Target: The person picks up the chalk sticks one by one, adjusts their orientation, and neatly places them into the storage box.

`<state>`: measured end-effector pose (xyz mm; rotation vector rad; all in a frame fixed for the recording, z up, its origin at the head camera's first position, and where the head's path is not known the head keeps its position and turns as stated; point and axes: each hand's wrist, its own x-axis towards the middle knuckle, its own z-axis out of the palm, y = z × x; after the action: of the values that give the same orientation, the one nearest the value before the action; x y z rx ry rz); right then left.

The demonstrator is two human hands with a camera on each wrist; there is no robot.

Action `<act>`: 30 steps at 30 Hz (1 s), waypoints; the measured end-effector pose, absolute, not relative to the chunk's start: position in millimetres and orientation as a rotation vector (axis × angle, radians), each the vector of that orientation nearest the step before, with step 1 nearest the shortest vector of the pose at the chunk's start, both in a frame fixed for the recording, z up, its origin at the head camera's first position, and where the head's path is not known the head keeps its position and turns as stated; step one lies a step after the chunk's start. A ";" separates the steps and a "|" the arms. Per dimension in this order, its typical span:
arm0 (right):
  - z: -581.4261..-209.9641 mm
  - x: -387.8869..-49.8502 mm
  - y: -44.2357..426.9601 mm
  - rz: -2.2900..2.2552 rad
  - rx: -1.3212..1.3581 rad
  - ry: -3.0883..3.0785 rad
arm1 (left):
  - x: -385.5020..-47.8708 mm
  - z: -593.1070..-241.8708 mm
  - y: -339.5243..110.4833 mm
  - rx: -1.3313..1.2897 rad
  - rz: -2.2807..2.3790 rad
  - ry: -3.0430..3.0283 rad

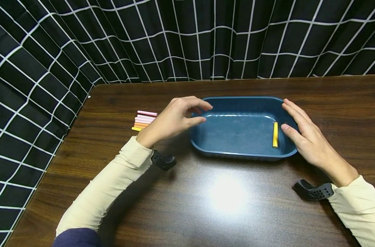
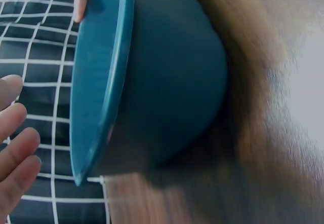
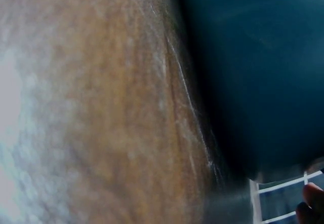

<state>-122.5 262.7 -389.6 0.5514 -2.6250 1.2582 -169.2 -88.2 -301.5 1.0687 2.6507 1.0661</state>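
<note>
A blue plastic tub [image 1: 236, 152] stands on the table with one yellow chalk-like stick [image 1: 275, 134] lying inside near its right end. My left hand [image 1: 178, 116] hovers at the tub's left end, fingers bent loosely and thumb apart, with nothing between them. In the left wrist view, the fingertips [image 2: 20, 155] show a gap from the tub's rim [image 2: 114, 82]. At the right end, my right hand [image 1: 311, 142] lies along the rim with fingers fairly straight and thumb over the edge. Whether it touches the rim, I cannot tell. The tub's wall [image 3: 258, 77] fills much of the right wrist view.
Left of the tub, several pink, orange and yellow sticks [image 1: 144, 118] lie side by side, partly behind the left hand. The dark wooden table [image 1: 187, 212] reflects a bright glare. A black curtain with white grid lines [image 1: 187, 41] hangs behind and to the left.
</note>
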 end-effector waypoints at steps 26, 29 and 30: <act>-386.4 -119.5 262.0 1.241 0.547 -2.625 | -170.4 -310.3 -137.0 0.963 1.037 2.767; -385.6 -119.3 260.9 1.219 0.572 -2.580 | -169.3 -310.0 -140.8 0.953 1.026 2.769; -385.6 -119.4 260.4 1.212 0.581 -2.569 | -168.9 -310.0 -142.2 0.950 1.019 2.772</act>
<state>-119.4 260.4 -385.6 0.5811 -2.5686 1.2119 -168.9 -142.2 -310.0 0.9500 2.7719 1.0188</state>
